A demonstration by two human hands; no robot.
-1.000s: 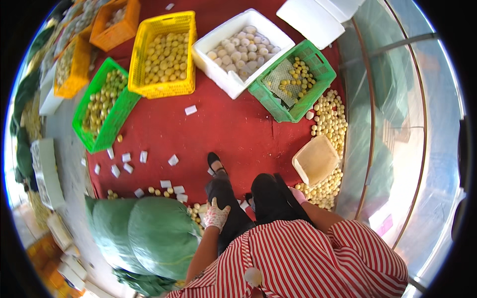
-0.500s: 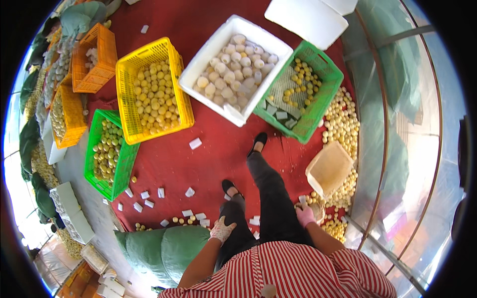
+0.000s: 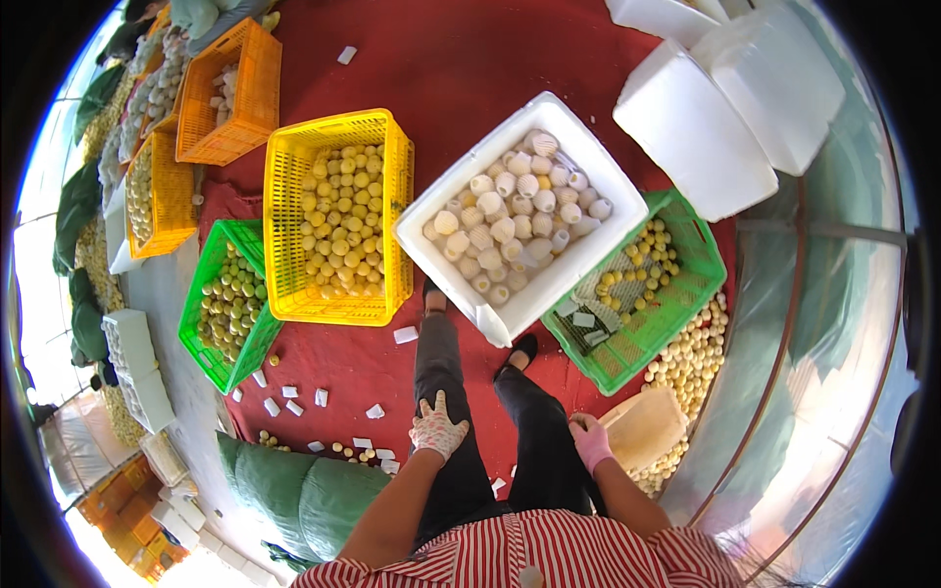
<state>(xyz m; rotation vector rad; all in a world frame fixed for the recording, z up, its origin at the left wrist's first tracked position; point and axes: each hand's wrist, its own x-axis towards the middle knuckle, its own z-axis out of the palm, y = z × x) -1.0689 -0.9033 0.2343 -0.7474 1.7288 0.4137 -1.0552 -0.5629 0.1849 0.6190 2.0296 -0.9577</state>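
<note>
My left hand [image 3: 438,428], in a pale patterned glove, rests on my left thigh with its fingers spread. At my right thigh, my right hand [image 3: 591,441] in a pink glove has its fingers curled; whether anything is inside them is hidden. Just beyond that hand a tan basin [image 3: 643,428] sits against a heap of round pale-yellow fruit [image 3: 692,351]. Ahead of my feet stands a white foam box [image 3: 431,230] holding fruit in white foam nets [image 3: 503,229]. To its left is a yellow crate [image 3: 340,312] of round yellow fruit [image 3: 343,216].
A green crate [image 3: 616,367] with fruit is partly under the foam box. Another green crate [image 3: 257,345] stands left, with orange crates [image 3: 230,142] beyond. White lids or boxes [image 3: 701,137] lie far right. Green bundle [image 3: 304,495] behind left; small white pieces [image 3: 375,412] litter the red carpet [image 3: 470,69].
I have stepped forward, and the crates and foam box appear closer. My left hand stays on my thigh. My right hand has come from beside the fruit heap to near my right thigh.
</note>
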